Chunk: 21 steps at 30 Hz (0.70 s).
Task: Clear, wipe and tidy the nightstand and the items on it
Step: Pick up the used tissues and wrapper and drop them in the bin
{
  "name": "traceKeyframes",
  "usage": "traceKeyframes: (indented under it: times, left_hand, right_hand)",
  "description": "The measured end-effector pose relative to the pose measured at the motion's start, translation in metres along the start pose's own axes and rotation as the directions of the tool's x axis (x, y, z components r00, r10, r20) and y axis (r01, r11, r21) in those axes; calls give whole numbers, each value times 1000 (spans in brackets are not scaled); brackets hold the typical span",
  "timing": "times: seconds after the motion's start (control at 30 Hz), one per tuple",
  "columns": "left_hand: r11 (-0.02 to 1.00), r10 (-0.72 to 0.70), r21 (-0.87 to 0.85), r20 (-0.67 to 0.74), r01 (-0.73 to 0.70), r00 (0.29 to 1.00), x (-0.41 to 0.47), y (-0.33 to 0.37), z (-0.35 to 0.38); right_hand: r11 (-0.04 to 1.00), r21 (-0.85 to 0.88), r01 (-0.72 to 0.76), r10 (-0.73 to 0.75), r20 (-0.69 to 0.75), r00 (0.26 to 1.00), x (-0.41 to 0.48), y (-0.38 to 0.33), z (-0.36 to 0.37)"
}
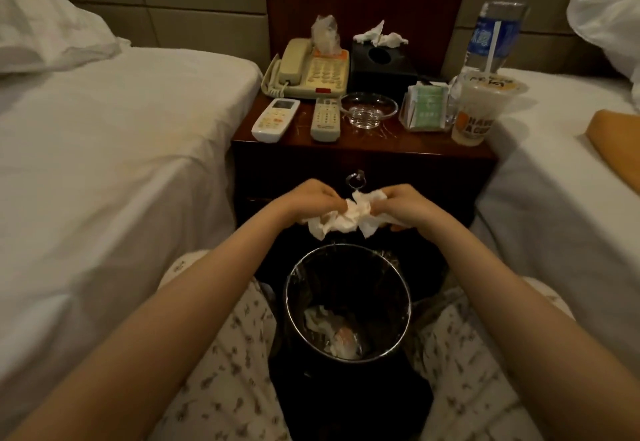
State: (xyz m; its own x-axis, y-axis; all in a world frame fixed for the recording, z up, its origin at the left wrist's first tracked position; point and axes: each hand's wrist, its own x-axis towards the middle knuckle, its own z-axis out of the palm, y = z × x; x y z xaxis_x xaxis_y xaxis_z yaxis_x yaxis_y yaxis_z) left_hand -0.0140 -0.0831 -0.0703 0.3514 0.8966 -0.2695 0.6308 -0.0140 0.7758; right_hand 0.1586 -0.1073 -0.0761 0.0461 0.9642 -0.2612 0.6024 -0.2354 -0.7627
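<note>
We held a crumpled white tissue between both hands, our left hand pinching one end and our right hand curled round the other. The soft, creased wad ran side to side, parallel to the front edge of the nightstand, its loose corners hanging down. It sat in front of the drawer and above the far rim of the round bin, which stood on the floor between our knees. The bin had a shiny metal rim and a clear liner, with crumpled paper and something pale at the bottom.

On the dark, glossy wooden top, a shallow glass ashtray stood near the front edge, beside two remotes. A black tissue box at the back edge carried more crumpled tissues on its lid. A sealed plastic cup with a straw occupied the front right corner, with a water bottle behind it.
</note>
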Motion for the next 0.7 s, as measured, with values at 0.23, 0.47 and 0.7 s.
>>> traceKeyframes:
  times: [0.23, 0.47, 0.7]
  left_hand:
    - [935, -178, 328, 110, 134, 978, 10, -31, 39]
    - [920, -239, 357, 178, 164, 954, 13, -43, 52]
    - [936, -290, 270, 222, 227, 931, 17, -45, 55]
  right_hand:
    - [922, -370, -118, 202, 197, 959, -3, 31, 28]
    - [899, -421, -123, 242, 242, 940, -4, 35, 40]
    - [892, -424, -157, 273, 230, 934, 0, 39, 43]
